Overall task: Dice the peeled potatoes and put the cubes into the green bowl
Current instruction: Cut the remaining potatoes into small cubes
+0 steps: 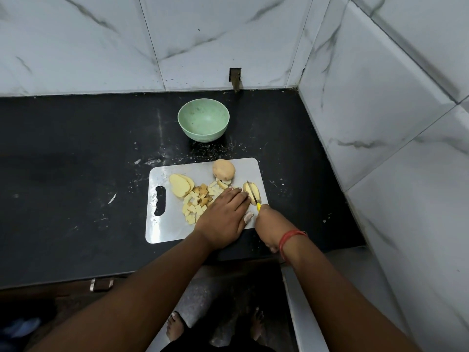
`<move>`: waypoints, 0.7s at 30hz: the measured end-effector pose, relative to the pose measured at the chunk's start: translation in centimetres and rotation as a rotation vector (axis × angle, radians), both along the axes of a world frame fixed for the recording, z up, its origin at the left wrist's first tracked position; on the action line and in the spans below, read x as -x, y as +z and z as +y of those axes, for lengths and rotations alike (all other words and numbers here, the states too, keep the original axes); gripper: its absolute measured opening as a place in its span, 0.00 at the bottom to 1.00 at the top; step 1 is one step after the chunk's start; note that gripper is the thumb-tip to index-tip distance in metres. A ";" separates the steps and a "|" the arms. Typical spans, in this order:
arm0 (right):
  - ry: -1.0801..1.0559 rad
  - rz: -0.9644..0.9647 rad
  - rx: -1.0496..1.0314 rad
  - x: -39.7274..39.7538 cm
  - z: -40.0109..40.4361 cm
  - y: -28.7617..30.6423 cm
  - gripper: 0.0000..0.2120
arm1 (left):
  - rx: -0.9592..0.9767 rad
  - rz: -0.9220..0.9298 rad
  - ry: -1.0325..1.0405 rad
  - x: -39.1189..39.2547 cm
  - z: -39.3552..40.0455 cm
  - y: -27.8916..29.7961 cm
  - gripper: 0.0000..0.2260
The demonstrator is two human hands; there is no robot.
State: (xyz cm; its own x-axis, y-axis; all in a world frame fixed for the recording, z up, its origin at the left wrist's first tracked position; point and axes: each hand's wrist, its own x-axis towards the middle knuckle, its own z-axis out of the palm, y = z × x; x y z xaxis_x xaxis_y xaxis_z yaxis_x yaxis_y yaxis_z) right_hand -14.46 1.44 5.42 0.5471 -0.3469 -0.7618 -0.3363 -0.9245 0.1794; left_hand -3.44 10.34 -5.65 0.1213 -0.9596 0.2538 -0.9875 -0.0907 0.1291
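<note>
A steel cutting board (pixel 162 224) lies on the black counter. On it sit a pile of potato cubes (pixel 196 201), a stack of potato slices (pixel 180 187) at the left and a whole peeled potato (pixel 223 169) at the far edge. My left hand (pixel 223 219) lies flat, its fingertips holding down a potato piece (pixel 253 193) at the board's right side. My right hand (pixel 269 227) grips a yellow-handled knife (pixel 253 193) whose blade lies across that piece. The green bowl (pixel 203 119) stands beyond the board with nothing in it.
Marble-tiled walls close the counter at the back and on the right (pixel 380 123). The black counter (pixel 76 174) stretches left of the board, with white specks on it. The counter's front edge runs just below my wrists.
</note>
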 end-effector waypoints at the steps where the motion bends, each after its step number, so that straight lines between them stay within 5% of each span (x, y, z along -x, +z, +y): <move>1: 0.060 0.008 0.021 -0.2 0.1 0.4 0.15 | 0.002 0.000 0.001 0.0 0.0 0.0 0.23; 7: 0.144 0.087 0.059 0.3 -0.4 -1.6 0.16 | -0.003 -0.013 0.026 0.0 0.0 0.0 0.23; 11: 0.142 0.060 0.068 1.1 -0.7 -3.5 0.07 | -0.009 -0.038 0.039 0.1 -0.1 0.1 0.22; 13: -0.096 0.000 0.035 2.4 -0.2 -3.9 0.07 | -0.014 -0.042 0.037 0.1 -0.1 0.1 0.22; 16: -0.528 -0.343 -0.197 4.7 1.0 -4.0 0.12 | -0.020 -0.044 0.033 0.1 0.0 0.0 0.22; 21: -0.610 -0.484 -0.275 7.9 1.7 -3.7 0.10 | -0.030 -0.063 0.037 0.1 0.0 -0.1 0.21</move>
State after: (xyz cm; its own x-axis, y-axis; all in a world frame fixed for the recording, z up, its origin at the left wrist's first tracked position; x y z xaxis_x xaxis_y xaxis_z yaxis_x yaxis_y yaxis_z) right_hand -22.33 3.17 1.69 0.6129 -0.5245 -0.5910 -0.7751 -0.5445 -0.3205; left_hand -3.54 10.38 -5.77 0.1415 -0.9621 0.2333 -0.9895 -0.1301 0.0636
